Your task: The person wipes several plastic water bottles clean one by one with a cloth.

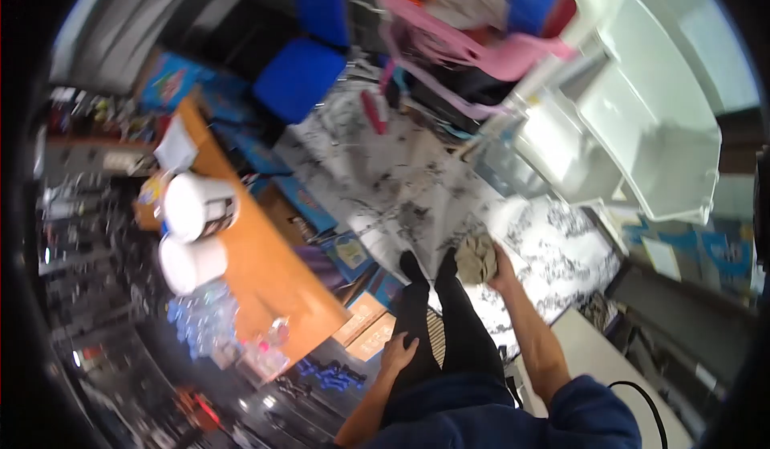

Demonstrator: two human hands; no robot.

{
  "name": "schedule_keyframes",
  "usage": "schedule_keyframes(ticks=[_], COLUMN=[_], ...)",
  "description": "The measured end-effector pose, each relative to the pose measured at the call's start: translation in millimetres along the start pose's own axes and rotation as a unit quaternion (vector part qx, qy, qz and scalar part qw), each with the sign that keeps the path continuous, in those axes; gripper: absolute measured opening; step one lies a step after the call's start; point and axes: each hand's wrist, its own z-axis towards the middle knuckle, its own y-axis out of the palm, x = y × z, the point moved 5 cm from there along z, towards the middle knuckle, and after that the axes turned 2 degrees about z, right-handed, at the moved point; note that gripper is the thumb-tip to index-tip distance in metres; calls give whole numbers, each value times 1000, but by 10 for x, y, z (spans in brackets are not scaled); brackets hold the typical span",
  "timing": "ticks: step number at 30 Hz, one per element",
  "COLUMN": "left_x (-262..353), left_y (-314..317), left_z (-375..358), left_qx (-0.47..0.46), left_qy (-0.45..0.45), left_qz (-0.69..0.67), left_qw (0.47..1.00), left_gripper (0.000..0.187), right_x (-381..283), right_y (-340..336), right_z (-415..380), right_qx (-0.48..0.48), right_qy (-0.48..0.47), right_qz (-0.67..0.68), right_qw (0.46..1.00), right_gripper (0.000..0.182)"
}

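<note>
A grey-beige crumpled cloth [476, 258] is held in the right hand [503, 268]. The left hand [398, 351] is laid on black trousers [449, 321], and dark blue sleeves [589, 413] are seen below. The floor [385, 176] is patterned in white with black marbled blotches. An orange table [265, 264] is seen at the left, with two white buckets [196, 232] on it. A bright blue chair [298, 76] is shown above, and a pink frame [481, 52] beside a white shelf unit [642, 120].
</note>
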Motion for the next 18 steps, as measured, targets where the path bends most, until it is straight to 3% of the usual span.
schedule_keyframes(ticks=[2,4,7,10,12,14,18], left_x=[304,484,560,706,714,477,-39], left_y=[-275,-539,-857,-1568,-2119,-2524,-3778], left_z=[-190,-399,-530,-931,-1183,-1242,-1862], left_qx=[20,9,38,102,141,244,465], left_qy=[29,66,129,196,183,235,195], left_qz=[-35,-132,-159,-203,-201,-248,-230], left_qw=[999,989,978,954,952,907,833], left_gripper=[59,53,39,35,30,25,21], right_x=[617,1067,1518,1698,1698,1661,1684], right_y=[284,681,1344,1583,1866,2110,2842], right_z=[-557,-991,-1478,-1414,-1330,-1173,-1115], right_qx=[-43,-71,-127,-139,-140,-147,-136], right_qy=[100,129,198,209,241,252,257], right_qz=[68,32,-30,-183,-234,-318,-366], right_qw=[992,989,971,951,931,902,884], right_gripper=[59,65,72,71,61,60,54])
